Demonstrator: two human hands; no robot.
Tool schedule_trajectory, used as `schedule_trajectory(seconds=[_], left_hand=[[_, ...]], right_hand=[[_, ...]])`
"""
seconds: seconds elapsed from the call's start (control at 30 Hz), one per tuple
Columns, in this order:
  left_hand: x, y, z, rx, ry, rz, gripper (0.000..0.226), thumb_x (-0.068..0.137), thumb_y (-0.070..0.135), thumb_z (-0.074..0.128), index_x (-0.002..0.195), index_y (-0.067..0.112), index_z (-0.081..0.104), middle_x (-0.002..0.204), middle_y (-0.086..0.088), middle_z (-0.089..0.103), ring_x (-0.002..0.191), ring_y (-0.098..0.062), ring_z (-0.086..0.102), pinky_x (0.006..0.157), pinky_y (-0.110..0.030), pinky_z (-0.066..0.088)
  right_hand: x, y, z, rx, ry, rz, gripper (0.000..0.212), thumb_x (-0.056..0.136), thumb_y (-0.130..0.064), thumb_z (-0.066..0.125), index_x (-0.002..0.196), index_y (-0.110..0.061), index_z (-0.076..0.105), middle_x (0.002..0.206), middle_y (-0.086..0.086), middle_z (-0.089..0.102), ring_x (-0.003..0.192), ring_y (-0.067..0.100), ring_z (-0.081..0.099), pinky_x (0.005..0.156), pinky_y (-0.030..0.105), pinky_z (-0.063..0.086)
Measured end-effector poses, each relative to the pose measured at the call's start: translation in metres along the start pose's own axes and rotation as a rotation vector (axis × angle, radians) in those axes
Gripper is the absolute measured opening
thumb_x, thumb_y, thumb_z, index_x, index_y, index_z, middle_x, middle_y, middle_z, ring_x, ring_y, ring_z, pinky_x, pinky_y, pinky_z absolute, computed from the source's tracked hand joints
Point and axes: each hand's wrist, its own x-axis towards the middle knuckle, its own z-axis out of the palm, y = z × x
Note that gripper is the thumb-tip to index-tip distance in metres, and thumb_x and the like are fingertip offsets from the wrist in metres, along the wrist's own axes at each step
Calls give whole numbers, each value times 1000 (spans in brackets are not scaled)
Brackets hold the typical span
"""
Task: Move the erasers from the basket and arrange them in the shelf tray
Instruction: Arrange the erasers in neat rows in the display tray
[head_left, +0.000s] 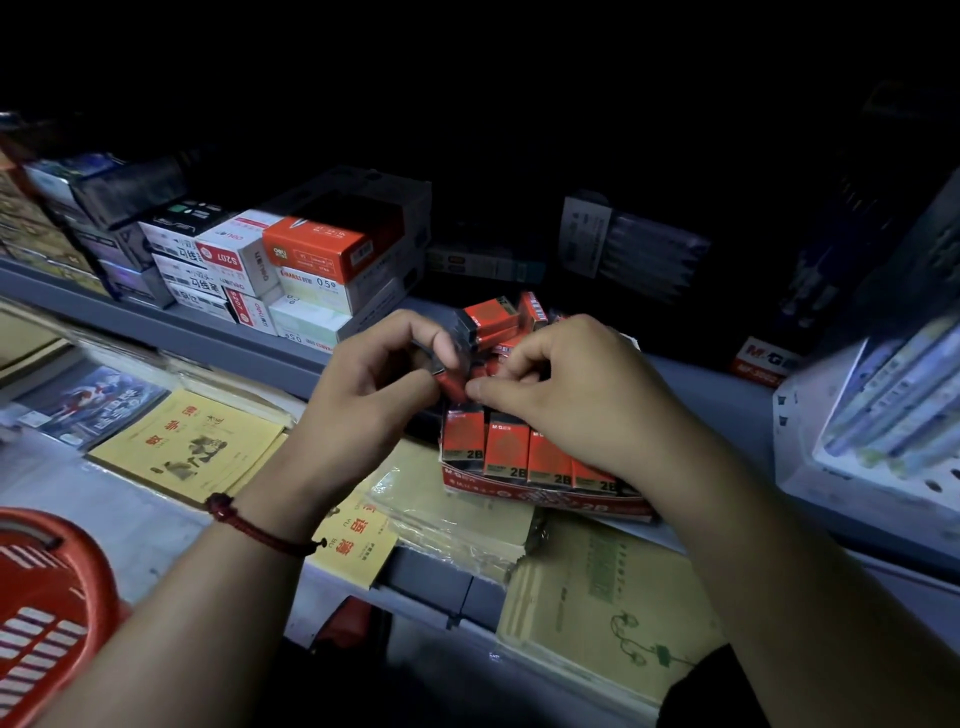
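Note:
A red cardboard shelf tray (545, 496) marked 2B stands on the shelf at the centre, with a front row of upright red-and-black erasers (506, 449). More erasers (493, 317) lie loosely piled at its back. My left hand (374, 387) and my right hand (566, 395) meet over the tray. Both pinch one red eraser (452, 385) between thumb and fingers, just above the front row. The red basket (47, 613) sits at the bottom left, and its inside is out of view.
Stacked boxes of staples and leads (291, 260) stand at the left on the same shelf. Yellow exercise books (192, 447) and wrapped paper packs (457, 519) lie on the lower shelf below the tray. A white rack of pens (883, 415) rises at the right.

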Motion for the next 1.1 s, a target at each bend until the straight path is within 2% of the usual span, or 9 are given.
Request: schedule_trajectory(seconds=[0.07, 0.17, 0.33, 0.47, 0.57, 0.73, 0.87, 1.0, 1.1], left_hand=[[0, 0, 1, -15, -5, -1, 14, 72, 20, 62, 86, 20, 66, 87, -9, 62, 84, -26, 57, 78, -37, 50], [0, -2, 1, -43, 8, -1, 16, 73, 22, 63, 88, 15, 62, 83, 4, 63, 82, -18, 57, 74, -27, 50], [1, -1, -3, -117, 84, -4, 16, 74, 17, 63, 90, 16, 60, 81, 2, 59, 75, -13, 54, 69, -26, 43], [1, 1, 1, -94, 133, -27, 13, 88, 8, 61, 99, 13, 61, 69, 15, 64, 68, -3, 57, 68, -18, 46], [2, 0, 6, -92, 188, -54, 17, 94, -4, 63, 102, 11, 64, 73, 12, 66, 67, 0, 58, 66, -13, 47], [2, 0, 9, -35, 182, -63, 15, 94, 3, 65, 107, 9, 67, 80, 8, 74, 72, -2, 67, 68, -14, 51], [1, 2, 11, 7, 188, -77, 14, 95, 7, 65, 108, 8, 71, 82, 4, 76, 74, -5, 69, 70, -16, 54], [1, 1, 11, 39, 187, -96, 17, 96, 12, 65, 111, 8, 73, 92, -8, 78, 79, -12, 70, 73, -25, 60], [1, 1, 12, 45, 187, -103, 18, 98, 12, 64, 112, 7, 74, 94, -9, 78, 80, -11, 71, 73, -27, 61]], right_hand=[[1, -2, 1, 7, 13, 30, 28, 79, -52, 78, 69, -26, 77, 68, -12, 71, 68, 6, 66, 68, 32, 57], [0, -3, 4, 53, 65, 57, 23, 79, -42, 75, 67, -22, 77, 64, -10, 71, 63, 9, 67, 65, 34, 59], [-4, 1, -1, 365, 170, 71, 19, 81, -32, 74, 67, -18, 76, 58, -6, 68, 53, 14, 62, 55, 34, 50], [-4, 6, -4, 405, 186, 68, 15, 85, -23, 72, 71, -18, 75, 50, -4, 58, 50, 10, 53, 55, 37, 49], [-4, 9, -4, 423, 148, 58, 6, 88, -18, 71, 86, -21, 76, 49, -9, 60, 50, 7, 55, 58, 32, 50], [-3, 12, -6, 441, 80, 39, 28, 91, -12, 66, 114, -27, 72, 59, -3, 62, 54, 6, 58, 55, 23, 45], [-3, 10, -6, 511, 111, 48, 27, 93, -5, 59, 107, -24, 72, 64, 3, 60, 49, 4, 57, 50, 19, 41], [-6, 9, -8, 620, 198, 41, 22, 94, -2, 59, 107, -18, 67, 71, 7, 66, 46, 7, 56, 47, 28, 43], [-9, 10, -9, 632, 246, 24, 16, 93, -3, 63, 101, -16, 68, 70, 5, 66, 43, 6, 54, 44, 26, 43]])
